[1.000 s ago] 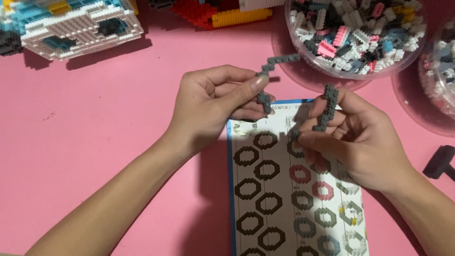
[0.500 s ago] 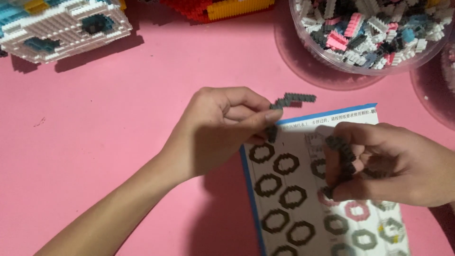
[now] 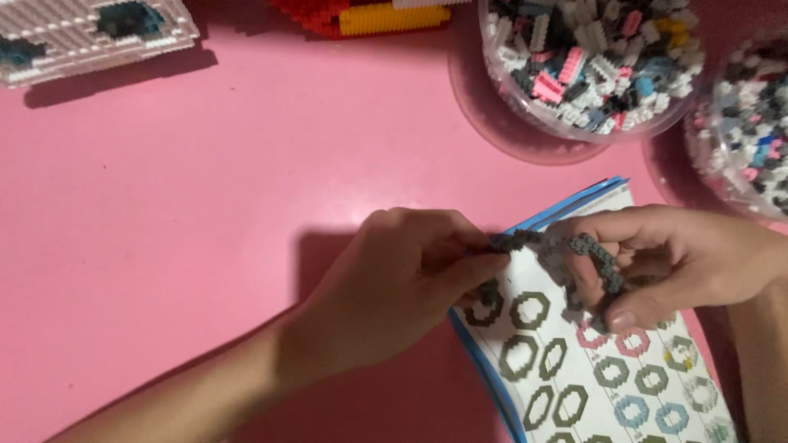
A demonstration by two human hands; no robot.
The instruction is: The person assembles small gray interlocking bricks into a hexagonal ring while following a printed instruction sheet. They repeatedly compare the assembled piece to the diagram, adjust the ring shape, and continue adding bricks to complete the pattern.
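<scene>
My left hand (image 3: 394,287) pinches one end of a small grey brick chain (image 3: 566,246) between thumb and forefinger. The other, curved part of the same chain sits in the bent fingers of my right hand (image 3: 665,262). Both hands hover just above the top edge of an instruction booklet (image 3: 607,377) with a blue border and rows of printed grey, pink and blue ring shapes. The two pieces meet between my hands; I cannot tell whether they are joined.
A clear round tub (image 3: 587,66) full of several tiny mixed-colour bricks stands at the back, a second tub (image 3: 743,123) at the right edge. A white-and-teal brick model (image 3: 90,33) lies at the back left, a red-and-yellow one (image 3: 377,16) at the top. All rest on a pink table (image 3: 205,189).
My hands have come together over the booklet's top edge; the left hand's short grey strip now meets the curved piece in the right hand. The view has shifted downward.
</scene>
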